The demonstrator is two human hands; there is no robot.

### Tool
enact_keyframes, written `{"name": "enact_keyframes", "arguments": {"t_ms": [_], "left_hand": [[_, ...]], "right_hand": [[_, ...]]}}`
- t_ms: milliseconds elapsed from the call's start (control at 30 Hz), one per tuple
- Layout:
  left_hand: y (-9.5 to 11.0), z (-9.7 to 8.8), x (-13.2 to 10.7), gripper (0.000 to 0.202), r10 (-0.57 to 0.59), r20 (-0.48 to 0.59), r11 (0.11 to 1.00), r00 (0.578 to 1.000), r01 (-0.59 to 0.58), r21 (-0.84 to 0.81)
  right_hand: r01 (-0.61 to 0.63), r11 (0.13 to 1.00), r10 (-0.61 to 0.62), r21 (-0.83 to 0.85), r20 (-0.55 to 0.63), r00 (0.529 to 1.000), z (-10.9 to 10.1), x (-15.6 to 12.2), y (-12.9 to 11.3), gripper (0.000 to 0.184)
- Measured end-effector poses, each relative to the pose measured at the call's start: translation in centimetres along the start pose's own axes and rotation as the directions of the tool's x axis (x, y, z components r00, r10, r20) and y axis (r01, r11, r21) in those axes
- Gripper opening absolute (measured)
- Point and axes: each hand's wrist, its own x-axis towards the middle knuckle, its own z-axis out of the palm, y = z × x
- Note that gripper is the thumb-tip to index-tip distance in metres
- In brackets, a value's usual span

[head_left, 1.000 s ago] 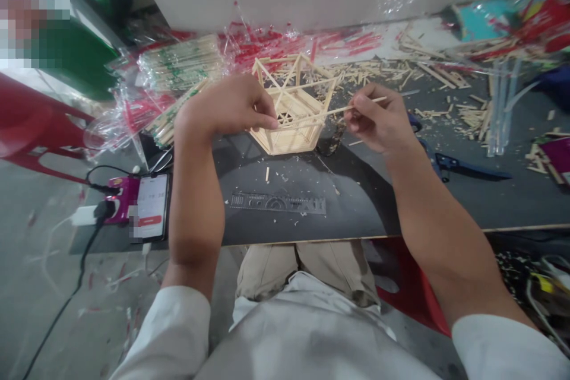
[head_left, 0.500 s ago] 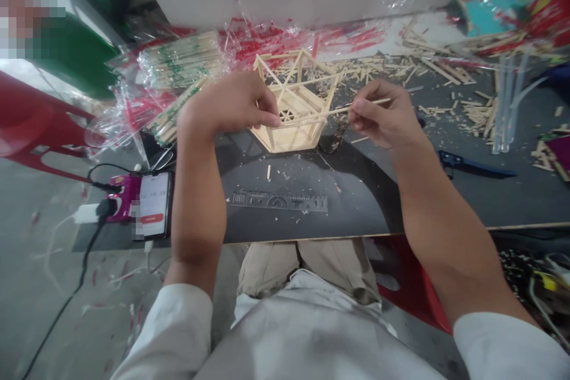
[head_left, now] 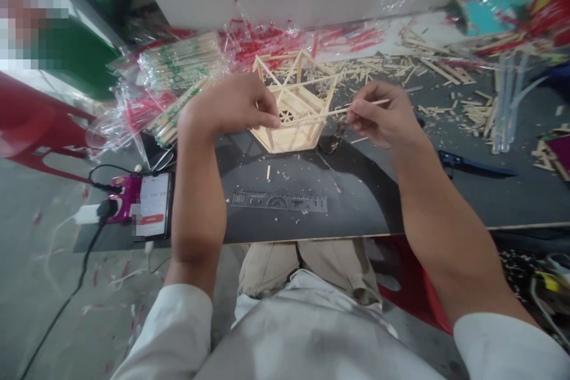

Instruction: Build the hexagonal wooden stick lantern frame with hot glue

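A small hexagonal frame built of pale wooden sticks (head_left: 294,141) stands on the dark table, between my hands. Across its near upper side runs a thin wooden stick (head_left: 335,111), slightly tilted, its right part higher. My right hand (head_left: 378,113) pinches this stick between thumb and fingers, and the tip pokes out behind the thumb. At the stick's left end my left hand (head_left: 238,104) is closed in a pinch, thumb and forefinger together at the frame's front left corner. Whether the stick touches the frame along its length, I cannot tell.
A clear ruler (head_left: 279,201) lies near the front edge. Bundled sticks in plastic (head_left: 180,59) are at the back left, cut stick pieces (head_left: 478,116) at the right. A dark blue-handled tool (head_left: 478,165), a phone (head_left: 154,205) and a purple power adapter (head_left: 123,197) also lie there.
My right hand and the stick have shifted very slightly to the left. My left hand and the frame stay in place.
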Motion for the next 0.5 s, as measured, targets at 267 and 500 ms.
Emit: {"name": "enact_keyframes", "arguments": {"t_ms": [267,500], "left_hand": [[0.3,-0.09,-0.17,0.034,0.012,0.025,1.0,1.0,-0.012,-0.008],[0.57,0.04,0.19,0.031,-0.059,0.021,0.997,0.998,0.058,0.059]], "right_hand": [[0.015,1.0,-0.015,0.009,-0.001,1.0,-0.25,0.01,0.22,0.039],[0.003,1.0,-0.003,0.025,0.001,1.0,-0.24,0.09,0.21,0.039]]}}
